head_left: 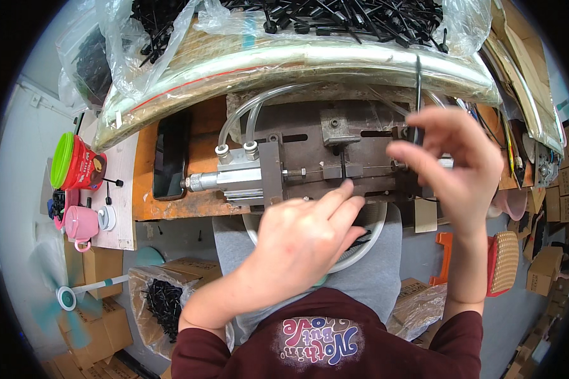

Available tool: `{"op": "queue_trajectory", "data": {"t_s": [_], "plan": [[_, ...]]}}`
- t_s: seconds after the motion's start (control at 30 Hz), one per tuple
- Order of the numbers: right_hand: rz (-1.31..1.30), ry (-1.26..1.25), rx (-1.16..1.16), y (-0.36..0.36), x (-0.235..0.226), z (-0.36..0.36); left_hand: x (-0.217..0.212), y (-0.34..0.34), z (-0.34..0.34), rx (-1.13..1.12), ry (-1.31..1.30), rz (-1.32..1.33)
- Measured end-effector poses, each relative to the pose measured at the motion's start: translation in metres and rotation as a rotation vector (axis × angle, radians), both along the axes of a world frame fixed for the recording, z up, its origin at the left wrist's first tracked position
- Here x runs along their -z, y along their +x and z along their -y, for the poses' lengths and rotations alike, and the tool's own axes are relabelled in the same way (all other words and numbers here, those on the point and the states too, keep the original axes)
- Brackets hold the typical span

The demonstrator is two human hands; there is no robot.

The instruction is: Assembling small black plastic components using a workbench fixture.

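My right hand (458,161) is raised over the right end of a dark metal fixture (303,123). Thumb and fingers close around the lower end of a thin black rod (418,88) with a thicker base, which stands upright. At the middle of the fixture, another slim black part (343,163) sits between two small grey jaw blocks (354,170). My left hand (300,237) lies at the front edge, palm down, its fingers stretched out and the thumb apart. One fingertip reaches the near end of that part; whether it touches is unclear.
A silver air cylinder (239,177) with clear hoses (259,101) sits left. A phone (171,158) lies beside it. Behind, black rods (354,19) are heaped on plastic. A white bucket (378,237) stands between my legs; a fan (66,297) is at left.
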State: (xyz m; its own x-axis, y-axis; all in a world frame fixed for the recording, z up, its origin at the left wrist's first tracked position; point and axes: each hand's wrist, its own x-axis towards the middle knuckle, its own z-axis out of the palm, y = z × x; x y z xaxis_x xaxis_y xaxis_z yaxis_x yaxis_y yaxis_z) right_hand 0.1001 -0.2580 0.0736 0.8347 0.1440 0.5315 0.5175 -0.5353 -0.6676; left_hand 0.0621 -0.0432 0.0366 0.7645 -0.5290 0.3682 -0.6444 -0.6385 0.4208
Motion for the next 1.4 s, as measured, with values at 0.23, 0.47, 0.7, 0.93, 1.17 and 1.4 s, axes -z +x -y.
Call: {"op": "queue_trajectory", "data": {"t_s": [0.23,0.47,0.7,0.93,1.17,1.4], "plan": [[0.018,-0.134,-0.070,-0.054,0.050,-0.009,-0.054,0.114,-0.018,-0.048,-0.202,0.607],[0.083,-0.404,-0.118,-0.058,0.078,-0.033,-0.064,0.179,0.016,-0.248,-0.060,0.491],[0.099,-0.558,-0.068,-0.048,0.070,-0.036,-0.067,0.178,0.013,-0.166,-0.276,0.202],[0.031,-0.405,-0.164,-0.031,0.040,-0.028,-0.058,0.112,-0.017,-0.075,-0.451,-0.027],[0.316,-0.414,0.197,0.087,-0.041,-0.025,-0.048,0.073,-0.023,-0.002,-0.535,-0.143],[0.105,-0.647,-0.081,0.132,-0.045,-0.035,-0.002,0.000,-0.011,0.033,-0.250,0.098]]}}
